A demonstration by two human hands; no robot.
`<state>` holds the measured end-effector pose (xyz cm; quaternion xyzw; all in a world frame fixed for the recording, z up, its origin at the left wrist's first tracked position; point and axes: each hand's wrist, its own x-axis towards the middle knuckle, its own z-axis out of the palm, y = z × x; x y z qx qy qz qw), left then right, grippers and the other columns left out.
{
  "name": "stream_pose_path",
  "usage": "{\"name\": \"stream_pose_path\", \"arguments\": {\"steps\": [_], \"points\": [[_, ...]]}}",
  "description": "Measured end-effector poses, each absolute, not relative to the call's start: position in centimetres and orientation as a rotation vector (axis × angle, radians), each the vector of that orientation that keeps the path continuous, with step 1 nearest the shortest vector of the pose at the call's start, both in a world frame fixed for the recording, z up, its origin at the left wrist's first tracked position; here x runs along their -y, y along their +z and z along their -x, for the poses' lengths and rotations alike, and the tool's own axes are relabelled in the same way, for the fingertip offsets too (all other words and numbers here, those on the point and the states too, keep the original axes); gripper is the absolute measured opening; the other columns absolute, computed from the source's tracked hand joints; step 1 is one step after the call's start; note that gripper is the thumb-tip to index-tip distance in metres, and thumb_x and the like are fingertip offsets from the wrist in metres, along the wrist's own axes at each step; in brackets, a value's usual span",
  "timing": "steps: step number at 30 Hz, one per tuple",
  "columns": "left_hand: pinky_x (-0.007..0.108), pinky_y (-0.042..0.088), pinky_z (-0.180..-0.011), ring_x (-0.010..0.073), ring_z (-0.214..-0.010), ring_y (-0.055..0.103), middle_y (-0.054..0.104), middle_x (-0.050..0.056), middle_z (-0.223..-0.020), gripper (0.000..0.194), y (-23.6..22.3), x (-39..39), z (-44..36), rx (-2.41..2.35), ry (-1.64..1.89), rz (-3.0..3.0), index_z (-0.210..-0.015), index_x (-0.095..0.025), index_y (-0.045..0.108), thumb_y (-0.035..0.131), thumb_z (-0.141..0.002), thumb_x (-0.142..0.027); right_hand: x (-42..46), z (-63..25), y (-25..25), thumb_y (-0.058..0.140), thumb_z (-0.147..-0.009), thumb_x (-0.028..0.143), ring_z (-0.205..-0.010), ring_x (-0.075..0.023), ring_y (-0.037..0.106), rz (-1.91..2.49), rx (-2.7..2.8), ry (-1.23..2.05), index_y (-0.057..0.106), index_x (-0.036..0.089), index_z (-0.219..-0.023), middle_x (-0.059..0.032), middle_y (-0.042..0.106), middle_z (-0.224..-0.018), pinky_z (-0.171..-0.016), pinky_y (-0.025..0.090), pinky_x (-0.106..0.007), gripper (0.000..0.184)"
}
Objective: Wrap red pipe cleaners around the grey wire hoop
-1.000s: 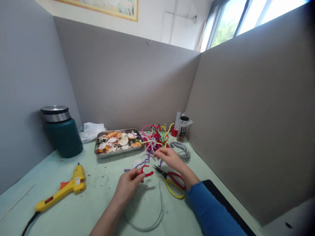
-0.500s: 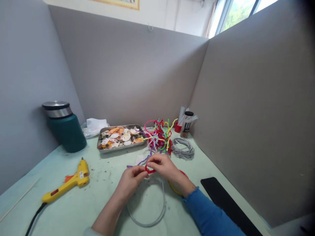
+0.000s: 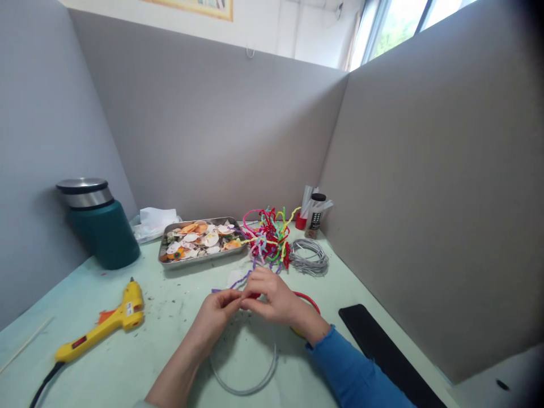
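Observation:
Both my hands meet over the pale green table (image 3: 140,362). My left hand (image 3: 219,313) pinches the grey wire hoop (image 3: 249,385) at its top, fingers closed. My right hand (image 3: 272,297), in a blue sleeve, is closed on a short red pipe cleaner (image 3: 254,295) right where the two hands touch. The red piece is mostly hidden by the fingers. A purple pipe cleaner (image 3: 236,282) lies just beyond the hands. Red and yellow scissors (image 3: 308,300) lie partly hidden under my right wrist.
A tangle of coloured pipe cleaners (image 3: 270,238) and a coil of grey wire (image 3: 309,258) lie behind the hands. A metal tray (image 3: 170,262) of shells, a teal flask (image 3: 102,226), a yellow glue gun (image 3: 104,326), a black phone (image 3: 382,351) and grey partitions surround the spot.
My right hand left the pipe cleaner pile and came back to my left hand. Both hands are now closed together on the red piece at the wire hoop.

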<state>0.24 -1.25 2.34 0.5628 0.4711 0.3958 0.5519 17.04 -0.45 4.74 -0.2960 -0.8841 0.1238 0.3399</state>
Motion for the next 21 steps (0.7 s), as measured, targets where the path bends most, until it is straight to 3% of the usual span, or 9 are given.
{"name": "stream_pose_path", "arguments": {"steps": [8, 11, 14, 18, 21], "points": [[0.024, 0.038, -0.064, 0.0159, -0.064, 0.054, 0.066, 0.004, -0.065, 0.028, 0.9, 0.6, -0.4, -1.062, 0.901, -1.417, -0.068, -0.012, 0.068, 0.064, -0.064, -0.039, 0.4, -17.6, 4.8, 0.060, -0.080, 0.019, -0.073, -0.0140, 0.051, 0.784, 2.264, 0.483, 0.064, 0.018, -0.068, -0.0001, 0.059, -0.069, -0.074, 0.039, -0.027, 0.012], [0.024, 0.037, -0.062, 0.0161, -0.063, 0.054, 0.066, 0.004, -0.065, 0.028, 0.8, 0.6, -0.5, -1.096, 0.879, -1.441, -0.068, -0.012, 0.068, 0.063, -0.063, -0.038, 0.3, -17.9, 5.1, 0.061, -0.080, 0.022, -0.075, -0.0137, 0.054, 0.803, 2.243, 0.620, 0.066, 0.018, -0.075, -0.0007, 0.062, -0.073, -0.073, 0.040, -0.025, 0.009], [0.025, 0.036, -0.061, 0.0165, -0.063, 0.054, 0.067, 0.005, -0.065, 0.027, 0.5, 0.5, -0.6, -1.140, 0.864, -1.428, -0.069, -0.012, 0.069, 0.062, -0.062, -0.036, -1.0, -19.1, 5.4, 0.059, -0.080, 0.028, -0.072, -0.0131, 0.055, 0.976, 2.063, 0.717, 0.067, 0.017, -0.083, -0.0017, 0.064, -0.078, -0.065, 0.040, -0.023, 0.014], [0.026, 0.037, -0.063, 0.0175, -0.065, 0.056, 0.068, 0.006, -0.067, 0.026, 0.0, 0.5, -0.7, -1.168, 0.845, -1.395, -0.073, -0.012, 0.069, 0.061, -0.062, -0.033, -5.4, -22.5, 6.1, 0.060, -0.075, 0.028, -0.059, -0.0109, 0.051, 1.434, 1.537, 0.623, 0.067, 0.016, -0.073, 0.0021, 0.060, -0.063, -0.055, 0.038, -0.021, 0.014], [0.027, 0.037, -0.064, 0.0177, -0.065, 0.056, 0.068, 0.007, -0.068, 0.025, -0.4, 0.3, -0.6, -1.163, 0.852, -1.423, -0.071, -0.011, 0.069, 0.061, -0.063, -0.034, -9.5, -25.5, 6.5, 0.054, -0.079, 0.026, -0.056, -0.0103, 0.051, 1.563, 1.328, 0.555, 0.064, 0.013, -0.078, 0.0009, 0.059, -0.064, -0.051, 0.038, -0.021, 0.016]]}}
